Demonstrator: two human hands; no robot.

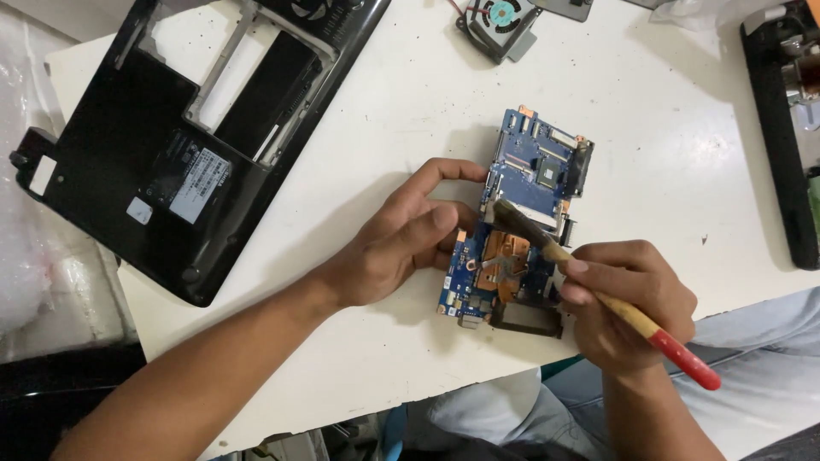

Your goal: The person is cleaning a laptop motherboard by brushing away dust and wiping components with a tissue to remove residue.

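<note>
Your left hand (401, 243) lay on the white table (410, 111) with its fingers curled against the left edge of the blue circuit board (525, 196), the forefinger reaching along the board's upper left side and the thumb pressed near its middle, so the hand steadied the board rather than closing round it. Your right hand (632, 299) was wrapped around a paintbrush (598, 294) with a pale wooden handle and a red end, the red tip jutting out past your wrist toward the lower right. The dark bristles (512, 218) touched the board near its middle, just above the copper-coloured heat plate (504, 260).

In the head view the board sat near the middle of the table, standing lengthwise away from you and tilted slightly to the right, with a small dark chip (547, 175) on its upper half and a black bracket (528, 320) at its near end. Well apart to the upper left lay a black laptop base shell (128, 145), hollowed out, with a pale label on it, partly hanging over the table edge. At the top edge, above the board, rested a small cooling fan (500, 21) with a teal hub. Along the right edge ran another black laptop part (781, 154), only partly in view. Your light trousers (752, 358) showed below the table's near edge.
</note>
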